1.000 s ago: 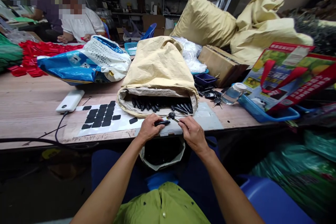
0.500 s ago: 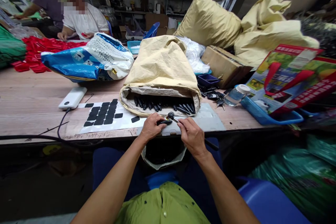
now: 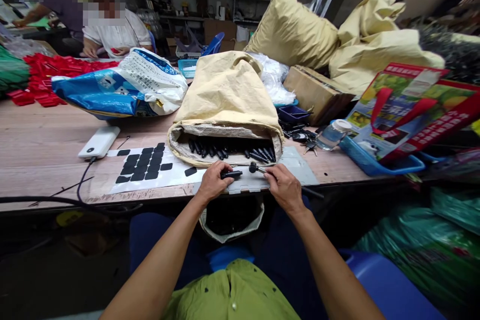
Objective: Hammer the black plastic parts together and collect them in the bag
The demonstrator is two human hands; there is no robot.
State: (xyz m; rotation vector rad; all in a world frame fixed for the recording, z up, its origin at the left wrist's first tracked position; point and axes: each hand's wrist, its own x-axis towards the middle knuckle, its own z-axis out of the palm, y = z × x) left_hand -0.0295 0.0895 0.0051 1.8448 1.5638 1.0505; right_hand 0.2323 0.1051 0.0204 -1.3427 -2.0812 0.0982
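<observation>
My left hand (image 3: 214, 180) is closed on a slim black tube-shaped piece (image 3: 233, 174), whose end points right over a grey-white board (image 3: 296, 162). My right hand (image 3: 284, 186) grips a small hammer (image 3: 254, 167) with a rounded dark head and metal shaft; its dark handle sticks out past the palm. The hammer head is a little right of the black piece, apart from it. Just beyond both hands lies a cream cloth sack (image 3: 228, 90), its mouth facing me, with several similar black pieces (image 3: 210, 149) inside.
Left of the sack is a white sheet with black stickers (image 3: 144, 162), then a white power bank (image 3: 99, 142) with a cable. A blue-and-white bag (image 3: 123, 85) lies behind. A bottle (image 3: 333, 135), keys (image 3: 310, 145) and blue tray (image 3: 382, 162) stand right. Below hangs an open bag (image 3: 258, 220).
My right hand has drawn the hammer head to the right, away from the black piece in my left hand. The view has shifted slightly.
</observation>
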